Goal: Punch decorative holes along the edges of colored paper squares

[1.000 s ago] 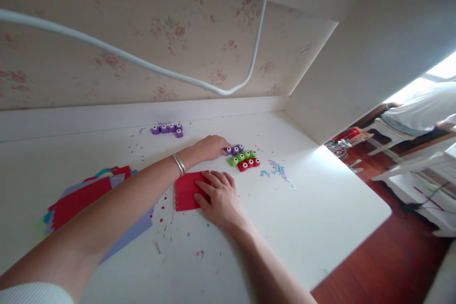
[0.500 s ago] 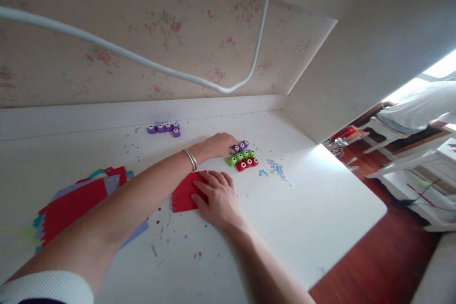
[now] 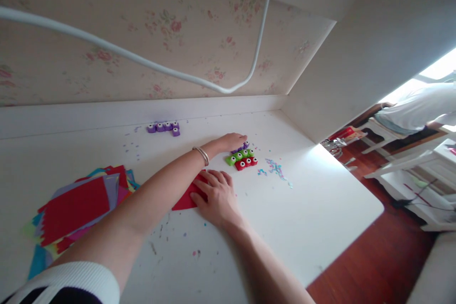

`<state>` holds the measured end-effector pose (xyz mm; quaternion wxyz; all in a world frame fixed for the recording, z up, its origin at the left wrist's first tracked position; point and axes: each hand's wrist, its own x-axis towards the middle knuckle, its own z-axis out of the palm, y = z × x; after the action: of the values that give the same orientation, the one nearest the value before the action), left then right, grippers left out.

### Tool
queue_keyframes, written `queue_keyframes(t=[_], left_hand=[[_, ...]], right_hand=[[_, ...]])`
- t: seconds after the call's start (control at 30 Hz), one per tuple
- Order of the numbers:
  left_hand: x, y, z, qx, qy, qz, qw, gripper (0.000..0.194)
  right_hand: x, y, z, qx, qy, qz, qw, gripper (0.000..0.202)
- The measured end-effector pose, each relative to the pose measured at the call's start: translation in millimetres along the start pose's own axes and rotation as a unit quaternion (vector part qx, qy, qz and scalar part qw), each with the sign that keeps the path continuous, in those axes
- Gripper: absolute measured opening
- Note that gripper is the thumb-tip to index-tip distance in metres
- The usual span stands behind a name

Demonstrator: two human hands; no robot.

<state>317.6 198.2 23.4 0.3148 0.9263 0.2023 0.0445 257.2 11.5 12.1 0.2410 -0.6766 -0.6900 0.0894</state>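
My left hand (image 3: 231, 142), with a bangle on its wrist, reaches across to the back of a cluster of small craft punches with eye-like tops. Its fingers are closed at the row of purple punches (image 3: 246, 144) and partly cover it; what they hold, if anything, is hidden. In front of that row stand the green punches (image 3: 239, 156), then the red punches (image 3: 245, 163). My right hand (image 3: 218, 195) lies with fingers spread on a sheet of red paper (image 3: 185, 199), just nearer than the cluster. My left forearm hides part of this sheet.
A stack of coloured paper (image 3: 74, 209) lies at left, partly under my left arm. Several more purple punches (image 3: 164, 127) stand near the back ledge. Confetti (image 3: 277, 170) is scattered right of the cluster. A person in white (image 3: 416, 104) is at far right.
My left hand has moved right, from the left end of the purple row to over it, covering more of it. My right hand stays on the red paper.
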Motion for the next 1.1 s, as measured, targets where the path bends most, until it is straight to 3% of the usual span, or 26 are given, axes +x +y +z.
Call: queue_keyframes(t=[0.7, 0.9, 1.1], left_hand=[[-12, 9, -6.9, -0.006, 0.014, 0.009, 1.000, 0.043], [-32, 1, -18.9, 0.035, 0.033, 0.021, 0.999, 0.039], [-72, 4, -19.4, 0.095, 0.087, 0.050, 0.990, 0.032]], right_hand=[[0, 2, 2, -0.003, 0.001, -0.001, 1.000, 0.031], [0, 2, 2, -0.006, 0.001, 0.003, 1.000, 0.031], [0, 0, 1, -0.004, 0.007, 0.003, 1.000, 0.031]])
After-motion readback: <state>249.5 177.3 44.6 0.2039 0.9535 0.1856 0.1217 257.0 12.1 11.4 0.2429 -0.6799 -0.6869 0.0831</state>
